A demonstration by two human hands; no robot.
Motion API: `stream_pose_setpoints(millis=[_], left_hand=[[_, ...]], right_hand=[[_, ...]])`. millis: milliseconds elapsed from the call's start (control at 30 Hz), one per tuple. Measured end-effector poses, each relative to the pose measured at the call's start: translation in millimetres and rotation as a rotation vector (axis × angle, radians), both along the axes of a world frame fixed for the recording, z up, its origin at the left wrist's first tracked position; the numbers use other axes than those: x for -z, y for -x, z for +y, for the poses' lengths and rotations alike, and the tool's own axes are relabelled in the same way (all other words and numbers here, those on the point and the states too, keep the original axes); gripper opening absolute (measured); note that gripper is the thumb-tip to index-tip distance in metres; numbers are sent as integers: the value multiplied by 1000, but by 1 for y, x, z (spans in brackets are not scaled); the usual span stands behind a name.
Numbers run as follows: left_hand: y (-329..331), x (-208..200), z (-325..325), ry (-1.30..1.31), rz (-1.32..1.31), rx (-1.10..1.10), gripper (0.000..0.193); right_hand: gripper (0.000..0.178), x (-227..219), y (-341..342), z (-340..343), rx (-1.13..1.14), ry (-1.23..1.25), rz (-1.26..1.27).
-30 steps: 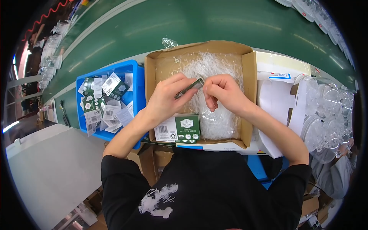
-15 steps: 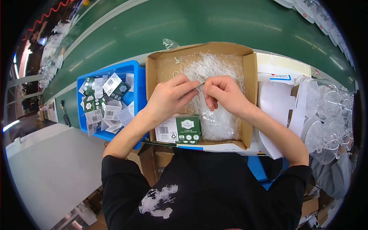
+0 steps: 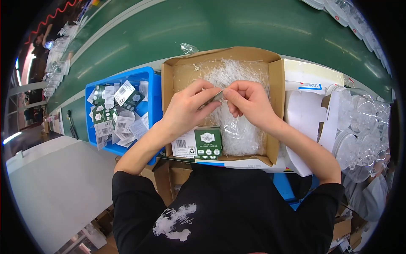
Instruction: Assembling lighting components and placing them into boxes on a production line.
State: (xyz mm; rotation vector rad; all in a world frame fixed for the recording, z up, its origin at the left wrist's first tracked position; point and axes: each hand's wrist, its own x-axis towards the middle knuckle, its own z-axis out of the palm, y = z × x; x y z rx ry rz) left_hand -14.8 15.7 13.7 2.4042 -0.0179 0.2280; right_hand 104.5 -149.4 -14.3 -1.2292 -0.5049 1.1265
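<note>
The left hand (image 3: 186,108) and the right hand (image 3: 249,101) met above an open cardboard box (image 3: 275,84), fingertips almost touching. Between them they pinched a small, thin clear strip (image 3: 219,95), the left thumb and forefinger closed on its left end and the right thumb and forefinger closed on its right end. The strip was too small to tell what it was.

Compared with a second earlier, the hands had stayed over the same spot in the box. The piece between them then looked darker and longer, slanting from the left hand up to the right; now it showed only as a short pale sliver in the gap between the fingertips, and the two hands sat a little closer together.

Under the hands, the box held a heap of clear plastic pieces (image 3: 237,127). A green and white printed card (image 3: 198,144) lay at the box's near left corner, unmoved. Just left of the box stood a blue bin (image 3: 95,91) filled with similar cards. To the right lay white cardboard (image 3: 304,114) and stacks of clear plastic domes (image 3: 359,127). All rested on a green table (image 3: 211,25).
</note>
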Motion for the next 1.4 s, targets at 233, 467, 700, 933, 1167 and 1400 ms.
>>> stream_pose_setpoints(millis=[233,467,700,933,1167,1400], left_hand=[[-1,-6,9,346,46,54,26],[-1,-2,10,374,-1,45,20],[-1,-3,9,391,-10,19,16],[3,-2,9,612,94,-173,8],[0,-3,6,559,99,-140,8],[-2,-3,6,411,79,28,11]], right_hand=[[19,5,4,0,-6,-44,-22],[16,5,5,-3,-56,43,-263],[16,6,7,-2,-53,-7,-432],[13,11,11,0,108,-96,-295],[14,6,-7,0,147,-112,201],[17,15,-9,-1,167,-146,149]])
